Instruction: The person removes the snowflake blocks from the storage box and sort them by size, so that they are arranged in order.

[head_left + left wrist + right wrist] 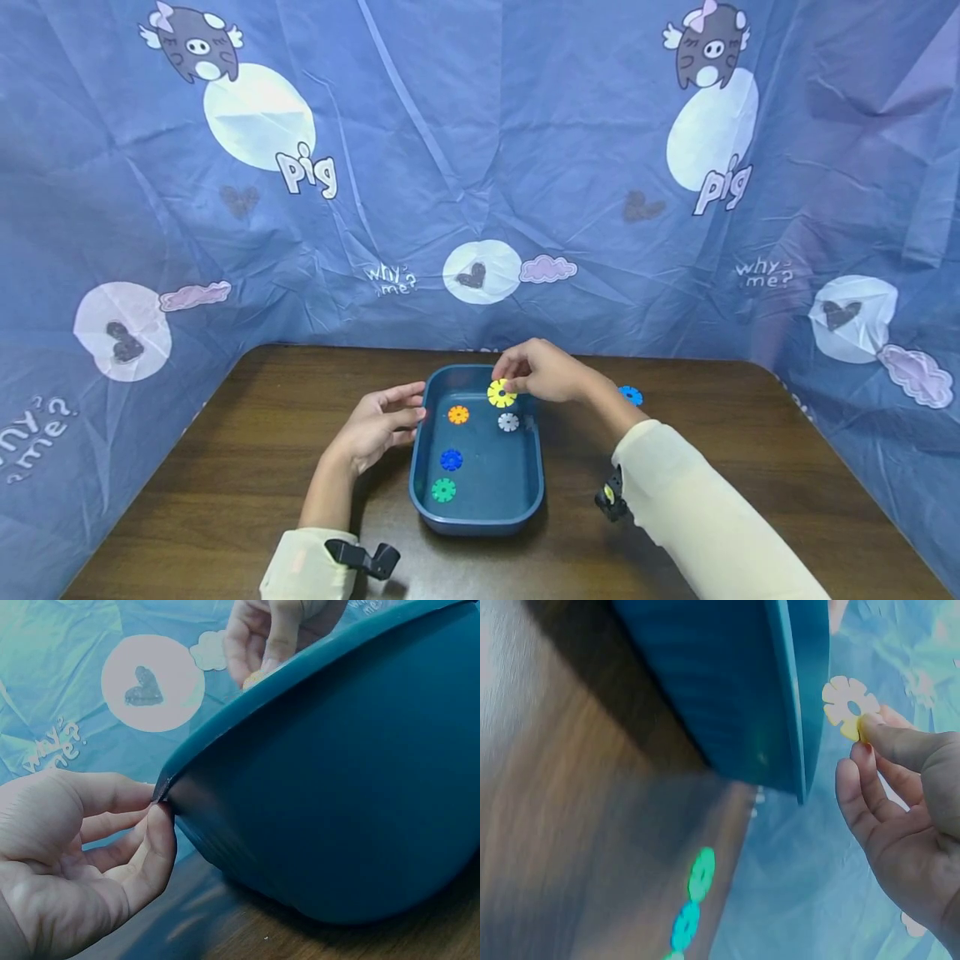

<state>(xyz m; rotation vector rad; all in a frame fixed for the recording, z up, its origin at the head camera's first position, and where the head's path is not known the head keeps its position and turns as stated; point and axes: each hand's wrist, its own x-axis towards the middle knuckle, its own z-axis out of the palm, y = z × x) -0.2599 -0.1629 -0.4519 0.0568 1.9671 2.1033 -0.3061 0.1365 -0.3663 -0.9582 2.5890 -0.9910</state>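
My right hand (547,371) pinches a yellow notched plastic disc (502,393) between thumb and fingertips, over the far right part of a dark blue-green plastic bin (480,523). In the right wrist view the disc (849,705) stands out from the fingertips. At the bin's left side, my left hand (378,429) holds the rim, its thumb and fingertips meeting there in the left wrist view. Inside the bin lie an orange disc (458,415), a white disc (507,422), a blue disc (451,460) and a green disc (444,490), spread apart.
On the brown wooden table (225,467), right of the bin, a light blue disc (631,395) shows behind the right forearm. The right wrist view shows a green disc (701,874) and a blue disc (685,926) in a row. A printed blue cloth (420,125) hangs behind the table.
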